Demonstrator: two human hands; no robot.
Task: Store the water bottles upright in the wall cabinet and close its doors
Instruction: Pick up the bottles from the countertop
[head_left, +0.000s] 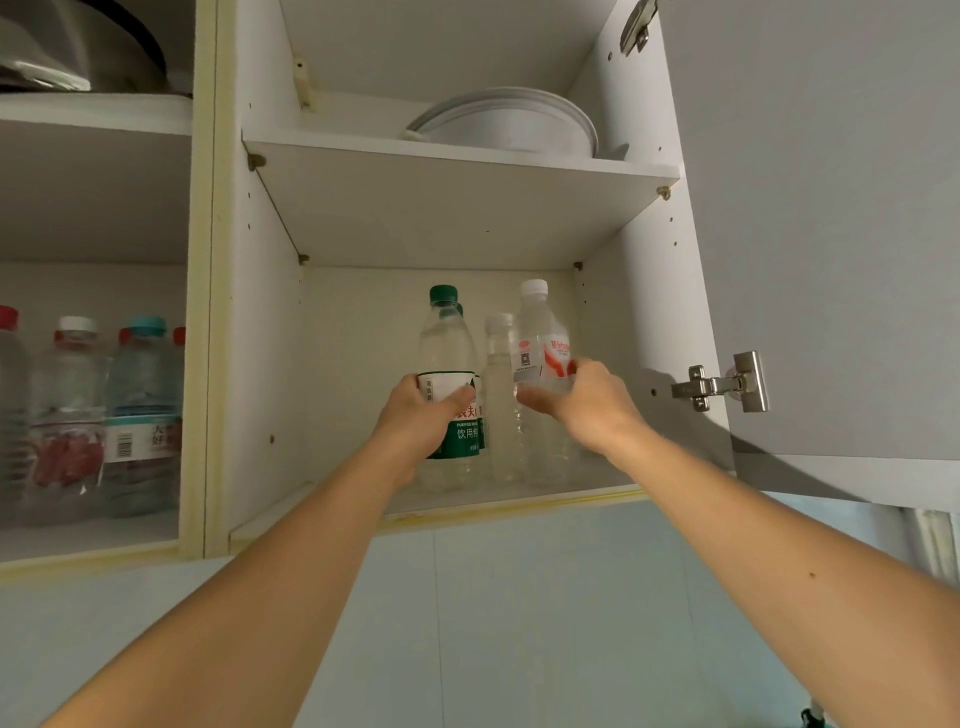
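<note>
Mid-task: left hand (415, 415) grips the green-capped clear plastic bottle (450, 379), right hand (587, 402) the white-capped red-labelled bottle (540, 358), both upright on the white cabinet's lower shelf (519, 493); grey door (831, 234) at 3 o'clock not yet closed.

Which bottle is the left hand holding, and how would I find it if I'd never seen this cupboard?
Look at the open wall cabinet with white plates on its upper shelf. On the lower shelf, the left hand grips the leftmost bottle there, the green-capped bottle. Its dark green cap and green-and-white label set it apart; the bottles beside it have white caps.
</note>
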